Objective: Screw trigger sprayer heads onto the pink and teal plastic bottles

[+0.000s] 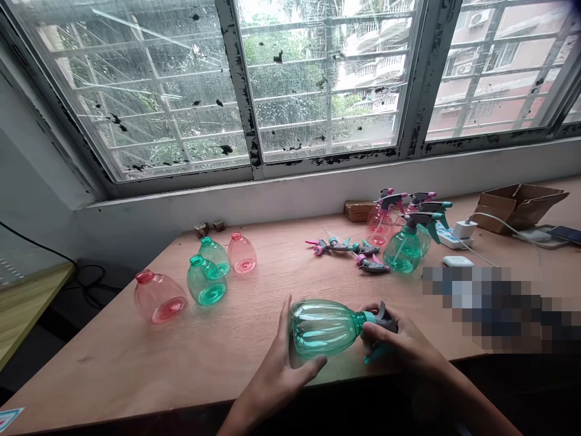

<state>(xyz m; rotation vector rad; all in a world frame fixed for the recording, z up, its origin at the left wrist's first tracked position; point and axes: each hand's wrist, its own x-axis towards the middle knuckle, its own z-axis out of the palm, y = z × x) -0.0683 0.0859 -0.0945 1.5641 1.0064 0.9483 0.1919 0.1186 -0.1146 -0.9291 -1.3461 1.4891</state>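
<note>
A green spray bottle (324, 327) lies on its side near the front edge of the wooden table (113, 363). My left hand (281, 363) cups its round base, fingers wrapped around it. My right hand (399, 345) grips the grey and teal trigger head (384, 320) at the bottle's neck. To the left stand empty bottles without heads: two pink bottles (158, 298) (242, 253) and two green bottles (206, 280) (214, 251).
Loose trigger heads (351, 249) lie mid-table. Assembled pink and green spray bottles (403, 233) stand behind them. A power strip with charger (458, 233), a cardboard box (517, 206) and a phone (567, 234) sit at the right. A window runs along the back.
</note>
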